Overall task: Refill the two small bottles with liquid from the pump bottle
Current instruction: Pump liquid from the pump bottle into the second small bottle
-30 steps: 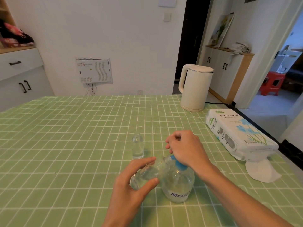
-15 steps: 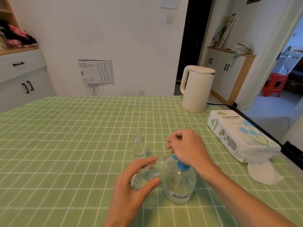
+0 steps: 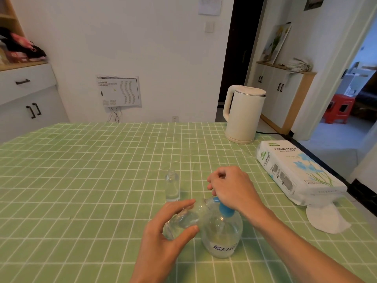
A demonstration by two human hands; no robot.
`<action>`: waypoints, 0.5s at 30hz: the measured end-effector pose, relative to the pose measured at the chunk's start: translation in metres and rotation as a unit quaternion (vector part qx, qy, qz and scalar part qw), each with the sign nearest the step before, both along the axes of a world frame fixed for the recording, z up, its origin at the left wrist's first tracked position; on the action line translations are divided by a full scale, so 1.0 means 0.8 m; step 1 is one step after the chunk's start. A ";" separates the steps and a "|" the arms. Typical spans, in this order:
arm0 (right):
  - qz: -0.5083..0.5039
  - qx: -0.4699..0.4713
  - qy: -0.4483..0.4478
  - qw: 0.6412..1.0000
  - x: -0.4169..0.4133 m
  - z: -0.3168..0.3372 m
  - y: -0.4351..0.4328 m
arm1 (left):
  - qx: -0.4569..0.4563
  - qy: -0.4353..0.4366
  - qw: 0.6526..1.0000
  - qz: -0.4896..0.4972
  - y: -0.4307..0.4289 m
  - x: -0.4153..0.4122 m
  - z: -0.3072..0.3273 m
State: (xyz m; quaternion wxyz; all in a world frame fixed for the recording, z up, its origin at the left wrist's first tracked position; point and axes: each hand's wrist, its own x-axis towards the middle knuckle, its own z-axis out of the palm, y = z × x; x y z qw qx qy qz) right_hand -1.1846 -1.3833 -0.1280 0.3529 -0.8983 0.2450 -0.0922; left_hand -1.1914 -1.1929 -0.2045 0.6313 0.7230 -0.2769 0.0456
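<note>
The step in hand looks like filling the first of the two small bottles. The left hand (image 3: pixel 163 242) holds a small clear plastic bottle (image 3: pixel 183 218) tipped on its side above the green checked desk (image 3: pixel 81 180). Its mouth points at the top of the clear, round-bellied plastic pump bottle (image 3: pixel 222 231), which stands upright with a blue collar. Thumb and fingers curl round the small bottle's body in a loose but closed hold.

The right hand (image 3: pixel 232 188) sits on top of the pump head and hides it. Its fingers are curled in over the head and the wrist is above the blue collar, which reads as a pressing grip. The nozzle and the small bottle's mouth meet under the hand, so I cannot tell whether liquid is flowing or how full the held bottle is.

The other small clear bottle (image 3: pixel 172 188) stands upright and uncapped just beyond the left hand, apart from both hands.

The next move probably calls for steady pump strokes with the mouth kept at the nozzle, then swapping bottles.
</note>
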 end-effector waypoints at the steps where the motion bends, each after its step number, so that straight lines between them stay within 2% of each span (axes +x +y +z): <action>1: 0.000 -0.006 -0.001 1.000 0.001 0.003 -0.001 | -0.001 -0.001 1.000 0.001 0.000 0.000 0.001; 15: -0.010 0.026 -0.013 1.000 0.002 -0.008 -0.002 | 0.002 0.000 1.000 0.006 0.000 0.000 0.001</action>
